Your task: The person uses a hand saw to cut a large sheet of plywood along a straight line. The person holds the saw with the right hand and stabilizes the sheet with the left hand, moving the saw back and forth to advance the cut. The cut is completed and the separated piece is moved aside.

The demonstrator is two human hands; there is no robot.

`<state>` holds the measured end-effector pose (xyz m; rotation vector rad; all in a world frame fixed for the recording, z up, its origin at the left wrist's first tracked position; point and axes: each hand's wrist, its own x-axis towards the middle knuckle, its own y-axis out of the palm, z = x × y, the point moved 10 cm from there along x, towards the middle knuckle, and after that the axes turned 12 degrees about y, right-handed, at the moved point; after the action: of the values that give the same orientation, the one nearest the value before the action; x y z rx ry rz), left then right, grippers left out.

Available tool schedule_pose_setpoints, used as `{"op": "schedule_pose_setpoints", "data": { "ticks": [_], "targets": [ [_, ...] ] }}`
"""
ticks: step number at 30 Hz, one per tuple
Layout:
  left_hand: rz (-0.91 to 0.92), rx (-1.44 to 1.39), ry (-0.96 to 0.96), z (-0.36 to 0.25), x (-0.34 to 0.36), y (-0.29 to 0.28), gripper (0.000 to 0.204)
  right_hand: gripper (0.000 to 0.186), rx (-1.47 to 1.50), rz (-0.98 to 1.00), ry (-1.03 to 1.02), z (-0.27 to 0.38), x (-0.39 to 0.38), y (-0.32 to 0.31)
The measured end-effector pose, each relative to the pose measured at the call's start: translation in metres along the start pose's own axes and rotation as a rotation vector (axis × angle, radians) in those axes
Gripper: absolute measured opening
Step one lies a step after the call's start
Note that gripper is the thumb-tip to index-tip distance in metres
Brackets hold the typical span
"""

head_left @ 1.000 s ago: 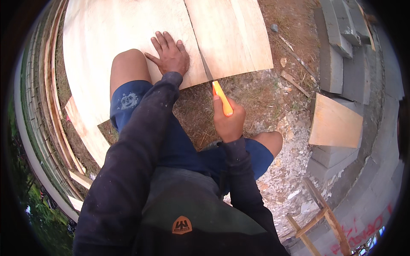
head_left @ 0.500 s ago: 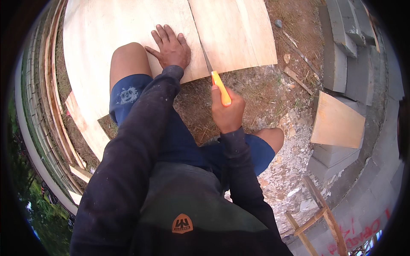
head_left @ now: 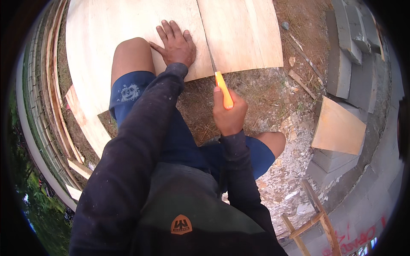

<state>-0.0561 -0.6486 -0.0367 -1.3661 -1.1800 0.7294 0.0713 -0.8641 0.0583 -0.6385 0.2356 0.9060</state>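
Observation:
A pale plywood sheet (head_left: pixel 115 25) lies in front of me, with a long narrow cut running away from its near edge. My left hand (head_left: pixel 179 47) rests flat on the sheet left of the cut, fingers spread. My left knee is on the sheet beside that hand. My right hand (head_left: pixel 230 112) is closed round the orange-yellow handle of a handsaw (head_left: pixel 224 90). The saw's thin blade sits in the cut at the near edge; how far it reaches below the wood is hidden.
Grey concrete blocks (head_left: pixel 358 77) are stacked at the right, with a plywood offcut (head_left: pixel 339 126) on some of them. A wooden frame (head_left: pixel 316 222) stands at the lower right. Long timber strips (head_left: pixel 53 77) run along the left. Wood scraps (head_left: pixel 302 84) lie on the rubble-strewn ground.
The whole view has shifted slightly. The saw remains in the cut in my right hand, its blade showing at about the same place. My left hand stays pressed on the plywood.

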Motion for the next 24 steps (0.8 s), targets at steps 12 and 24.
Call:
{"op": "schedule_pose_setpoints", "data": {
  "ticks": [12, 24],
  "targets": [
    [-0.035, -0.007, -0.001, 0.008, 0.000, -0.005, 0.063, 0.029, 0.012, -0.006, 0.117, -0.035, -0.100, -0.059],
    [-0.013, 0.001, -0.015, 0.014, -0.004, -0.004, 0.063, 0.036, -0.043, 0.047, 0.223, -0.057, -0.167, -0.088]
  ]
}}
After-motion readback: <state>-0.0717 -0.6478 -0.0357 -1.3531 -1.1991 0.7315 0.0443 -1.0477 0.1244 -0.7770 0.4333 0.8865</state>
